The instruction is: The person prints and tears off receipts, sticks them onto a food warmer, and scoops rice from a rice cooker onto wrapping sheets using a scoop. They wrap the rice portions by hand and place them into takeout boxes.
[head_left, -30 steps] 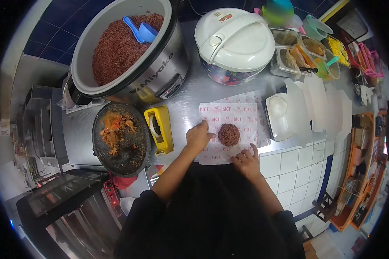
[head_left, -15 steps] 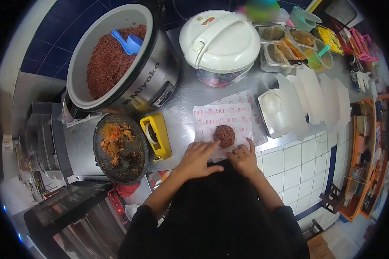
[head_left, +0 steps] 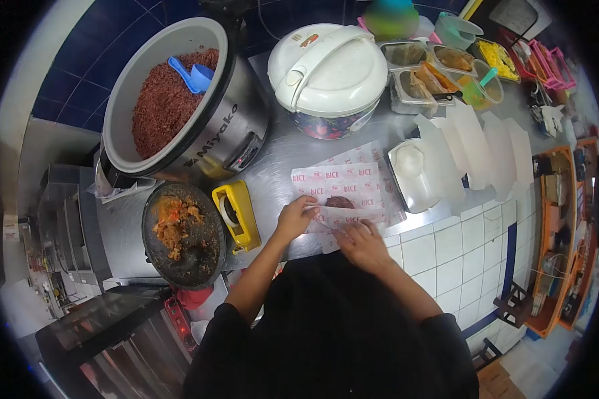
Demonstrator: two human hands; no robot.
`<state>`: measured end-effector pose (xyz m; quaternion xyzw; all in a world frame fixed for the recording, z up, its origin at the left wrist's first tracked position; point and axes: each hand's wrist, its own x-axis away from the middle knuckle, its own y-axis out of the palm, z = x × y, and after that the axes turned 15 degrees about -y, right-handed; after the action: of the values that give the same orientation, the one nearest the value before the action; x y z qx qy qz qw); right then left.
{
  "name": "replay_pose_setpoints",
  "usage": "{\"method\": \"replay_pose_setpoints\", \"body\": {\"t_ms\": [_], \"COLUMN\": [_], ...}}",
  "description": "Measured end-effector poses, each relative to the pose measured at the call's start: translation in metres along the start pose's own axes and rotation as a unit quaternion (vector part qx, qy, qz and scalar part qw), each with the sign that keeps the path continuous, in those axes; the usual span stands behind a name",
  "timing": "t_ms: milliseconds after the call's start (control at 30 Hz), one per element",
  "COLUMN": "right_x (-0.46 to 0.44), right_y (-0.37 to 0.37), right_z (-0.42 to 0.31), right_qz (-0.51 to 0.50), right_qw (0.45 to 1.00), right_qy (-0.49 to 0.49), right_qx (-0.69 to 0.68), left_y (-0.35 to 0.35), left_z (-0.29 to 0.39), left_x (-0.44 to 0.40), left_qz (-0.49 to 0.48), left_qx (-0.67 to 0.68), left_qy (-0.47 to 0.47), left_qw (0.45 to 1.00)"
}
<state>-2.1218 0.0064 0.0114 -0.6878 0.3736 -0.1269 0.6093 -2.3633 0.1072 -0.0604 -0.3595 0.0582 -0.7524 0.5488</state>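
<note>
A mound of reddish-brown rice point(head_left: 340, 202) lies on a printed sheet of wrapping paper point(head_left: 336, 174). The sheet's near edge is folded up over the lower part of the mound, so only its top shows. My left hand point(head_left: 295, 218) pinches the fold's left end between thumb and fingers. On the near side of the mound, my right hand point(head_left: 362, 243) has its fingers bent against the folded paper. Whether those fingers grip the paper or only press on it is hard to see. Another printed sheet lies partly beneath the first.
A large rice cooker point(head_left: 236, 136) of red rice with a blue scoop point(head_left: 192, 76) stands at left. Nearer are a stone mortar point(head_left: 203, 229) with chili paste and a yellow tape dispenser point(head_left: 236, 216). A white lidded cooker point(head_left: 333, 73), food tubs point(head_left: 412, 90) and open paper boxes point(head_left: 416, 176) stand behind and right.
The paper's near edge has come up and over the rice mound. My left hand has gone from spread fingers to pinching the fold; my right hand has shifted slightly down with it.
</note>
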Motion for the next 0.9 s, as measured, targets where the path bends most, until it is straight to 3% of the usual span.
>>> {"method": "replay_pose_setpoints", "body": {"t_ms": [67,167,267,367,467,567,767,900], "right_x": [-0.013,-0.005,0.001,0.0,0.003,0.004,0.002,0.002], "right_y": [0.003,0.024,0.031,0.03,0.041,0.045,0.047,0.045], "right_z": [-0.005,-0.002,-0.001,-0.004,-0.006,-0.007,-0.009,-0.01], "right_qz": [-0.025,-0.056,-0.065,-0.066,-0.06,-0.056,-0.033,-0.03], "right_qw": [1.0,0.996,0.996,0.995,0.995,0.995,0.994,0.993], "right_qy": [0.008,0.062,0.064,0.074,0.08,0.087,0.107,0.11], "right_qx": [0.017,-0.01,-0.001,0.001,0.002,0.001,-0.018,-0.018], "left_y": [0.0,-0.007,-0.002,-0.001,0.012,0.004,0.002,0.003], "left_z": [0.007,0.02,0.027,0.077,0.081,0.103,0.094,0.079], "left_x": [0.003,0.007,-0.011,-0.031,-0.059,-0.077,-0.071,-0.056], "left_qz": [0.017,0.028,0.223,0.204,0.111,-0.04,0.043,0.136], "left_qx": [-0.013,0.008,-0.16,-0.215,-0.32,-0.388,-0.342,-0.305], "left_qy": [-0.001,-0.083,0.077,0.271,0.219,0.047,0.131,0.251], "left_qw": [1.0,0.996,0.959,0.916,0.915,0.92,0.929,0.909]}}
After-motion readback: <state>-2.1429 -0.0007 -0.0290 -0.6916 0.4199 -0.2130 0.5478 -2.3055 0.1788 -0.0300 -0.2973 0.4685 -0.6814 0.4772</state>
